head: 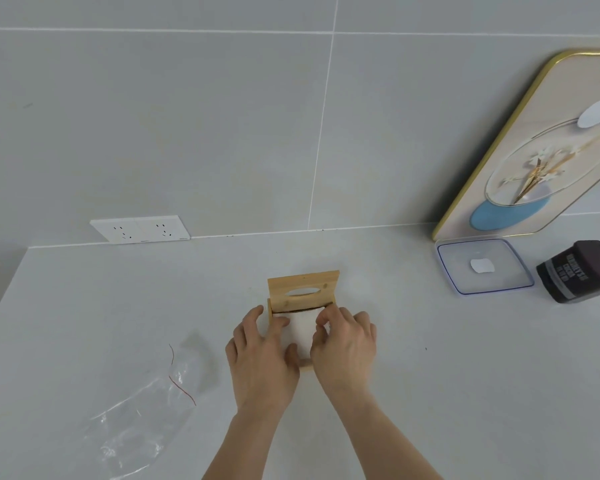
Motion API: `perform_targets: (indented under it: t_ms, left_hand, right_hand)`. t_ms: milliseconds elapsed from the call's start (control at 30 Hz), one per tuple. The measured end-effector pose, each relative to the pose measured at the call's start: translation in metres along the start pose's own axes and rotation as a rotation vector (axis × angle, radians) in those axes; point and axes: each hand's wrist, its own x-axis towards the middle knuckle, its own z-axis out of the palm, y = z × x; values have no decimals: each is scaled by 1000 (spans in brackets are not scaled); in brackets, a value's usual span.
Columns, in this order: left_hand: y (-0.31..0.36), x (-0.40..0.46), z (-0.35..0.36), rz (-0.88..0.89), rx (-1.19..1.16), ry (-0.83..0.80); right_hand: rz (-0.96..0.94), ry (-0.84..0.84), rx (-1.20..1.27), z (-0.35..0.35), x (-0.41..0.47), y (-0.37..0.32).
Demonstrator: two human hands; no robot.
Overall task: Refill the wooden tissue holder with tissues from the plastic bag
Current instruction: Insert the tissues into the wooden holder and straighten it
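The wooden tissue holder stands mid-counter with its slotted lid tipped up at the back. A white stack of tissues lies inside the open box. My left hand rests over the holder's left side, fingers on the tissues. From the right, my right hand has its fingertips pinching the top of the stack. The clear plastic bag, with a red strip, lies flat and looks empty at the lower left.
A clear square plastic lid and a dark jar sit at the right. A gold-framed picture leans on the tiled wall. A white double socket is on the wall at the left. The counter's left edge drops off.
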Motion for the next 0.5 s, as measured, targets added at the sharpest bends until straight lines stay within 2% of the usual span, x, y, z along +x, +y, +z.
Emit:
perform_targets:
  t_ms: [133,333,500]
  left_hand:
    - [-1,3,-2,-15,-22,-66]
    - [-1,6,-5,-6,-12,-61]
    - [0,12,-7,-5,53,-103]
  right_hand:
    - [-86,-39,-58,-3,0,3]
    - [-189,5,-63,-16,-9,8]
    - [-159,-131,-237,-21,4,14]
